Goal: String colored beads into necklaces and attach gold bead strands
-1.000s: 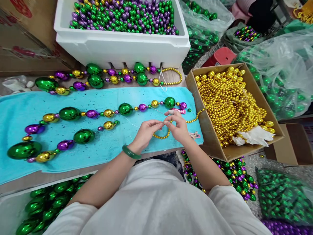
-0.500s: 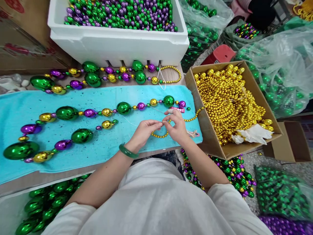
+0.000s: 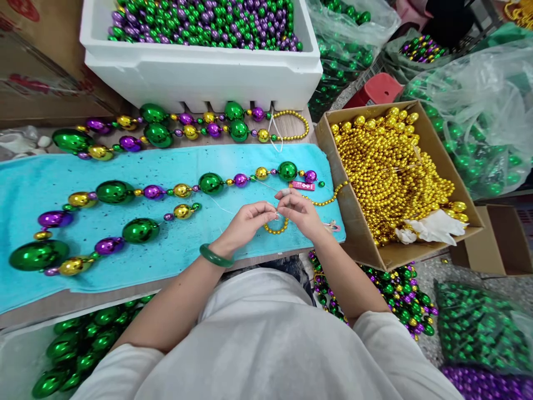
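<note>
Over the blue towel, my left hand and my right hand meet fingertip to fingertip, both pinched closed. A gold bead chain loops down from the fingers, and its other stretch runs right to the cardboard box. A thin white string shows at the fingertips; the exact hold of each hand is partly hidden. Left of my hands lies a strand of large green, purple and gold beads, bent in a U. Beyond my right hand is a small pink-red tag, with a loose green bead close by.
A cardboard box of gold bead chains stands right. A white foam box with green and purple beads stands at the back, a beaded necklace before it. Bags of green beads lie right; large green beads sit lower left.
The gold bead loop beneath my fingers has become smaller and shifted slightly right. My right fingers have curled in, uncovering more of the pink-red tag.
</note>
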Action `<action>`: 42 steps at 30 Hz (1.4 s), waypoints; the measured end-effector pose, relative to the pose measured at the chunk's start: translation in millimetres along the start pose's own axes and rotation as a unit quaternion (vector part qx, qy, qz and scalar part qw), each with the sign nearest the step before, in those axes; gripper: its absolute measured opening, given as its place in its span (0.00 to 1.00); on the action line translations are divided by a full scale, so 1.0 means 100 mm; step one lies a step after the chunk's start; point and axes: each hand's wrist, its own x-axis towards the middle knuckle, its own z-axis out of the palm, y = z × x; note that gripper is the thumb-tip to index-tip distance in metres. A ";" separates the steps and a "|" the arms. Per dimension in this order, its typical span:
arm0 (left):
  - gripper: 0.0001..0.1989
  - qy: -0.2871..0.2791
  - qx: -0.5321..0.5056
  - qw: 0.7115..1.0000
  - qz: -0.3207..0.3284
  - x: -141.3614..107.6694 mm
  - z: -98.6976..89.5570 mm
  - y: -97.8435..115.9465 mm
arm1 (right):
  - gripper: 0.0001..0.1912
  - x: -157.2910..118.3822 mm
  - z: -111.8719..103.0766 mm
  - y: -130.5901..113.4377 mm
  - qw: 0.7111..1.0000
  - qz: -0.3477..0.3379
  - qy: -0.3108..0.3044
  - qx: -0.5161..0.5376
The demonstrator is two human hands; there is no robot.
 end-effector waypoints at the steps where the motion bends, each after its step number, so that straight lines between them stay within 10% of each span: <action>1: 0.10 0.007 -0.015 1.000 -0.002 0.00 0.01 -0.01 | 0.11 -0.01 0.03 0.01 1.000 -0.008 0.005 -0.001; 15: 0.06 0.172 0.147 0.962 0.154 0.00 0.07 -0.12 | 0.10 -0.05 0.22 0.10 0.997 -0.033 0.066 0.022; 26: 0.08 0.136 0.003 0.990 0.047 0.01 0.03 -0.13 | 0.08 -0.01 0.14 0.10 0.990 -0.093 0.098 -0.026; 42: 0.08 0.102 0.006 0.993 0.053 0.01 0.03 -0.17 | 0.08 -0.01 0.22 0.09 0.993 -0.048 0.087 0.058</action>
